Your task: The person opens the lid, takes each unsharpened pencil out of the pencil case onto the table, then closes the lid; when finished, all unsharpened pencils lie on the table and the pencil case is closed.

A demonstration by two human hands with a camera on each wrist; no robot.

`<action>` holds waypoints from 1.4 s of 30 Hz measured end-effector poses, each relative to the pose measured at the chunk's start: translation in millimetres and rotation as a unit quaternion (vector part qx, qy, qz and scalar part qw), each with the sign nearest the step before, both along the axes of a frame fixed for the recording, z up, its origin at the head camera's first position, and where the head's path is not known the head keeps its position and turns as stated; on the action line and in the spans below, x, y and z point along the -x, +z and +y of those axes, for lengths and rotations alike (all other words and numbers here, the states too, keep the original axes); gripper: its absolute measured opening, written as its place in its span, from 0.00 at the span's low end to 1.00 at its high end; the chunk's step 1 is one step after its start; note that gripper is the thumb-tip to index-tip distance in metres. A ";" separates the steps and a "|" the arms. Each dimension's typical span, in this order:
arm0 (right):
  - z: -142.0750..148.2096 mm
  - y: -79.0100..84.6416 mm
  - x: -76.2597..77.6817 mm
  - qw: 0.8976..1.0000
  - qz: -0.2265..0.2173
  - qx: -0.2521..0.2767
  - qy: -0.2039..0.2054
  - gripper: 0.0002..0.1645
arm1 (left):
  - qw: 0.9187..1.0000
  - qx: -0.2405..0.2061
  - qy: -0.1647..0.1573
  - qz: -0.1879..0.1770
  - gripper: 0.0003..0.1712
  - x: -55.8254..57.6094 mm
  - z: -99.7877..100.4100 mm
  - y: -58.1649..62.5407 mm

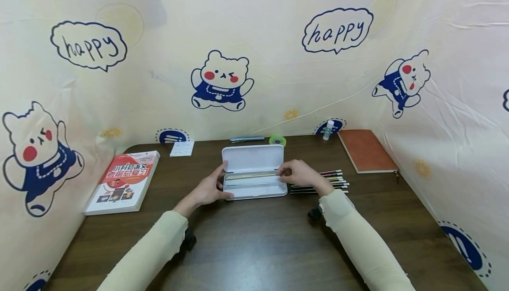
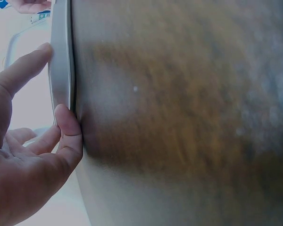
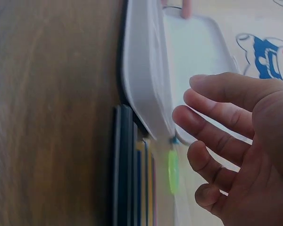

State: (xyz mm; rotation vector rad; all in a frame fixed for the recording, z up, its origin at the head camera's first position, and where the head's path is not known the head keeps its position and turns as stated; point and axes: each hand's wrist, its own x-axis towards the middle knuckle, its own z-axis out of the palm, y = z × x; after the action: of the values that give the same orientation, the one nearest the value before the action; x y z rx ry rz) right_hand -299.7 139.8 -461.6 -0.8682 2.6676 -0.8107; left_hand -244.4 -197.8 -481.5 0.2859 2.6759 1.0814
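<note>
An open white pencil case (image 1: 254,192) lies on the table with its lid (image 1: 252,158) tipped back. Thin gold and dark pencils (image 1: 248,176) lie along its rear compartment. My left hand (image 1: 208,188) holds the case's left end, thumb at the front corner and a finger up by the lid; the left wrist view shows fingertips against the case's side wall (image 2: 61,61). Over the right end hovers my right hand (image 1: 299,174), fingers loosely bent; the right wrist view shows nothing between them. Several pencils (image 1: 318,188) lie beside the case, partly under the right wrist.
A red-and-white book (image 1: 123,180) lies at the left and a brown notebook (image 1: 367,151) at the back right. Along the back edge are a white card (image 1: 182,149), a blue-grey pen-like item (image 1: 246,139), a green tape roll (image 1: 277,140) and a glue stick (image 1: 328,130).
</note>
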 end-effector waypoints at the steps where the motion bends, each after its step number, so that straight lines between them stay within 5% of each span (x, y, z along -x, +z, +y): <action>1: -2.3 -1.3 0.1 1.000 0.000 -0.008 0.002 0.09 | 1.000 0.000 0.000 0.000 0.65 0.0 0.0 0.0; 15: -18.9 -2.7 -5.3 0.998 0.001 -0.063 0.019 0.06 | 1.000 0.003 -0.003 0.006 0.65 0.2 0.0 0.3; 42: -14.2 -2.0 -0.9 1.000 0.000 -0.024 0.001 0.05 | 1.000 -0.009 -0.006 0.007 0.65 -0.2 -1.3 -0.3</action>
State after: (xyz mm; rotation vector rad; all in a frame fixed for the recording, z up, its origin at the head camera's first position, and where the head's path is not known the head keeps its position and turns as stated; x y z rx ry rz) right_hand -298.8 125.6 -463.6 -0.8585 2.6743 -0.7439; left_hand -244.2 -199.1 -481.9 0.3139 2.6743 1.1036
